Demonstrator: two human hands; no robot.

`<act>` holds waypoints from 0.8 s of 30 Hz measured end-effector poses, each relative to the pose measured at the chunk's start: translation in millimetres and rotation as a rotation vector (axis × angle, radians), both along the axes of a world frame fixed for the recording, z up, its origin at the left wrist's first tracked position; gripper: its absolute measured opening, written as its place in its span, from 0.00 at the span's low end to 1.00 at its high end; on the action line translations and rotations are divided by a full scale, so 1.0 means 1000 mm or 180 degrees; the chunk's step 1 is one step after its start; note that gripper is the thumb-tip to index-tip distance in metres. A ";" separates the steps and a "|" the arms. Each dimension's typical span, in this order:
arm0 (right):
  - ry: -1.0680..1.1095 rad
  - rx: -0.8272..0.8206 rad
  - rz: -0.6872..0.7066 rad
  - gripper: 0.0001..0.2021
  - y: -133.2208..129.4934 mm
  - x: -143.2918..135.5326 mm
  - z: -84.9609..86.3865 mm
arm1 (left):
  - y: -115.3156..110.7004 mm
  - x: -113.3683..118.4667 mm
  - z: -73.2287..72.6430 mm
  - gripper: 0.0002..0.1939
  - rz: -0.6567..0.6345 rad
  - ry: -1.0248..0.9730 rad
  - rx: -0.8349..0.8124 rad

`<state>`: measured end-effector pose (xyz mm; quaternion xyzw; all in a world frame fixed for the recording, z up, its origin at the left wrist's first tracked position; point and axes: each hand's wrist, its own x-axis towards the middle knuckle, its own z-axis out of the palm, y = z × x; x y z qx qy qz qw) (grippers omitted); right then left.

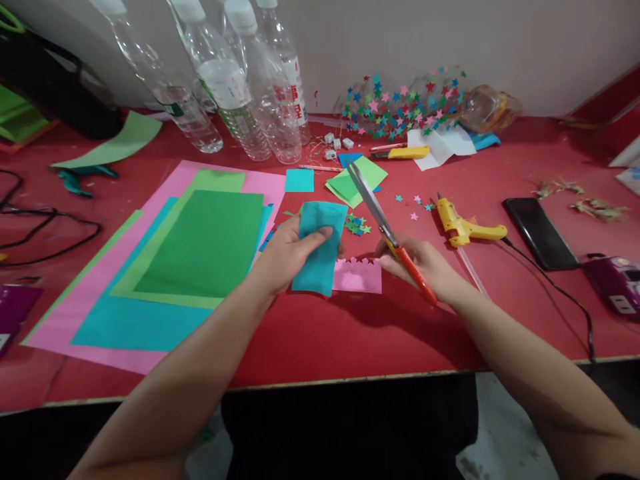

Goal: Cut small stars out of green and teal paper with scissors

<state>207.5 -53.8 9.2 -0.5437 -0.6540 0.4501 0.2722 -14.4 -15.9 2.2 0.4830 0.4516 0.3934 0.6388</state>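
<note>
My left hand grips a blue strip of paper, thumb on its upper face. In my right hand is a pair of scissors with red handles; the blades point up and to the left, above the table, and look closed. Between my hands, a pink piece of paper with star-shaped cuts along its top edge lies on the red table. Behind the blue strip sits a small pile of paper stars. My right fingers are partly hidden by the scissors.
Stacked coloured sheets lie at the left. Plastic bottles stand at the back. A yellow glue gun, its cord and a phone are at the right. Beyond my hands are a yellow cutter and green paper squares.
</note>
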 end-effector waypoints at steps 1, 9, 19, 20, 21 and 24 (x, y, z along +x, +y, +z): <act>-0.0137 -0.0002 0.0083 0.19 0.000 0.000 -0.001 | 0.001 -0.001 0.000 0.10 0.0033 -0.0067 0.0001; -0.0856 0.0012 -0.0103 0.23 -0.002 0.001 -0.004 | 0.006 -0.003 -0.001 0.11 0.0451 -0.0399 0.0228; -0.1252 0.0040 0.0317 0.24 -0.004 0.003 0.000 | 0.000 0.002 0.002 0.09 0.0453 -0.0351 0.0177; -0.1244 0.0035 0.0336 0.24 -0.005 0.003 -0.001 | -0.001 0.002 0.002 0.09 0.0445 -0.0322 0.0187; -0.1221 0.0027 0.0354 0.24 -0.005 0.003 -0.001 | -0.002 0.002 0.002 0.09 0.0429 -0.0297 0.0200; -0.1061 -0.0019 0.0449 0.24 -0.007 0.002 -0.001 | -0.003 0.003 0.001 0.10 0.0367 -0.0275 0.0201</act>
